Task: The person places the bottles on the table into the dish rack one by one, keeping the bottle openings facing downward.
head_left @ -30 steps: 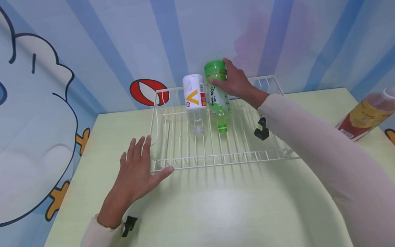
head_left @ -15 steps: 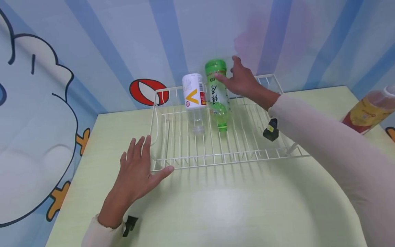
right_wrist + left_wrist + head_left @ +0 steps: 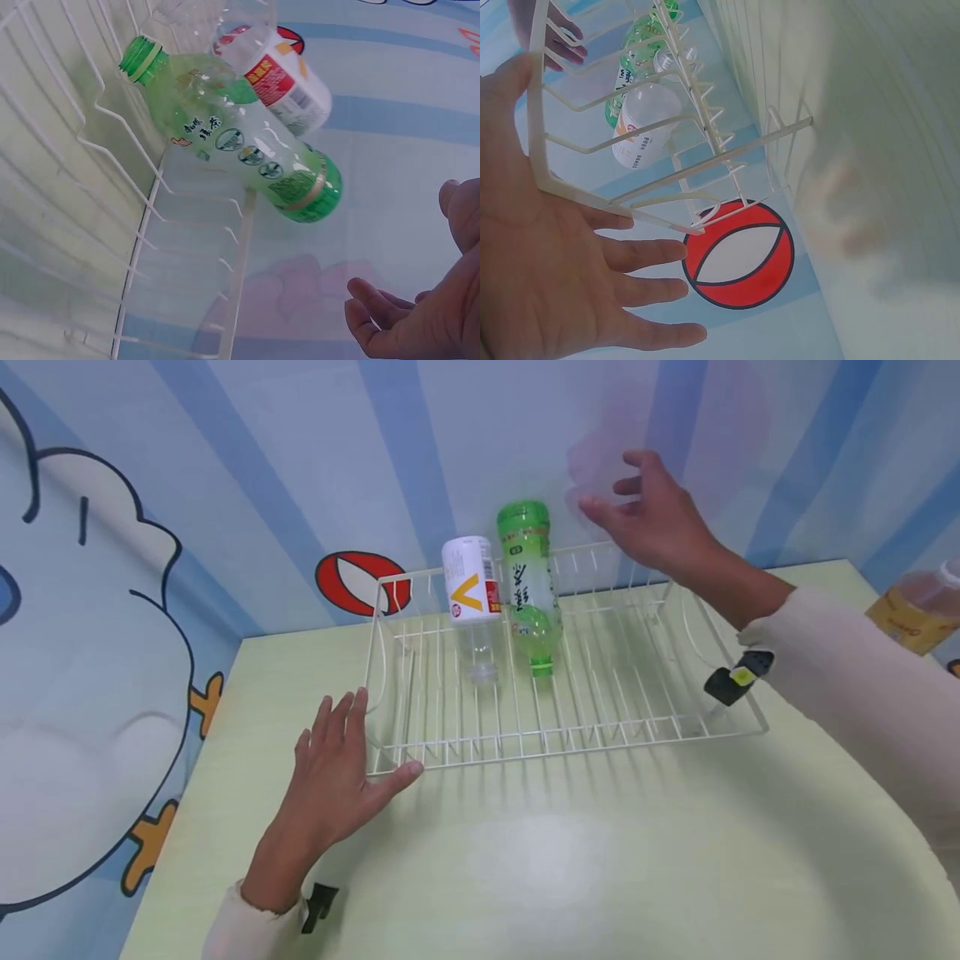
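A white wire rack (image 3: pixel 585 747) stands on the table against the wall. Two empty plastic bottles lean neck-down in it, side by side: a green tea bottle (image 3: pixel 534 585) and a clear bottle with a white label (image 3: pixel 470 583). My left hand (image 3: pixel 330 777) is at the rack's front left corner, fingers stretched out, thumb against the wire in the left wrist view (image 3: pixel 547 247). My right hand (image 3: pixel 652 518) hovers over the back right part of the rack, holding nothing, its fingers loosely bent. A gap separates it from the green bottle (image 3: pixel 240 142) in the right wrist view.
Another bottle with a yellow label (image 3: pixel 911 614) stands at the right, partly hidden by my right sleeve (image 3: pixel 847 693). The pale table (image 3: pixel 525 860) reaches back to a blue striped wall (image 3: pixel 300 443) with cartoon prints.
My right hand has let go of the green bottle and moved up and right, away from it. Both bottles stay leaning in the rack. The left hand has hardly moved.
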Action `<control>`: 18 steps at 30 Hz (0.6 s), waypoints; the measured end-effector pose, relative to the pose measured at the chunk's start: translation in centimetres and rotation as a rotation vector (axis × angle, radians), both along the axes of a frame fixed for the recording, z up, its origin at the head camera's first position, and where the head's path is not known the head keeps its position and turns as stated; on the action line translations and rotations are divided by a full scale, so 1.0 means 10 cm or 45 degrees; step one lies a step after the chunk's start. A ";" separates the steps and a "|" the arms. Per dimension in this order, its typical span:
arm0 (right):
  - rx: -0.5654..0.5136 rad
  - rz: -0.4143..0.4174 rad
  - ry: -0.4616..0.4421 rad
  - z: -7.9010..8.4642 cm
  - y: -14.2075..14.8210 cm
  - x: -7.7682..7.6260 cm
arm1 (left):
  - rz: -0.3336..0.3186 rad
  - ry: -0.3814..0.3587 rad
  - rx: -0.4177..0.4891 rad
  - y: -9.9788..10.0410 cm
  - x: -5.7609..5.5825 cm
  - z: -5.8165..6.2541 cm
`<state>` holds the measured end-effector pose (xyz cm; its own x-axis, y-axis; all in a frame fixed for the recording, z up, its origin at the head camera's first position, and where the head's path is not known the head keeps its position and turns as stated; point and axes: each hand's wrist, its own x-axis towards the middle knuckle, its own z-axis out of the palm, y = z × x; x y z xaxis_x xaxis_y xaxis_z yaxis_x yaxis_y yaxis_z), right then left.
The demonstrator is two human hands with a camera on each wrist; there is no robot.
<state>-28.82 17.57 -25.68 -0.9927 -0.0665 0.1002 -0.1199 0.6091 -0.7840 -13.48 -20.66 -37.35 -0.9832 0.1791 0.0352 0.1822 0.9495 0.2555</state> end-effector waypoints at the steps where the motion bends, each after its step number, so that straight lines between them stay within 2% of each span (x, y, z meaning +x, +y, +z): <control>1: -0.018 -0.006 0.020 0.00 0.05 0.05 | 0.002 0.000 -0.002 0.00 0.00 0.00; 6: -0.016 -0.071 0.179 -0.03 0.31 0.30 | 0.005 0.008 -0.014 -0.02 0.01 0.01; 10: 0.027 -0.192 0.337 -0.06 0.50 0.45 | 0.009 0.002 -0.004 -0.03 0.01 0.02; 16: 0.111 -0.504 0.548 -0.13 0.82 0.68 | 0.012 -0.001 0.011 -0.04 0.04 0.01; 18: 0.191 -0.657 0.539 -0.15 0.95 0.78 | 0.010 0.004 0.015 -0.04 0.05 0.01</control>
<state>-21.03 27.11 -27.14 -0.7783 0.3613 0.5135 -0.0628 0.7689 -0.6363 -12.98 -21.02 -37.28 -0.9845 0.1707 0.0405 0.1753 0.9478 0.2663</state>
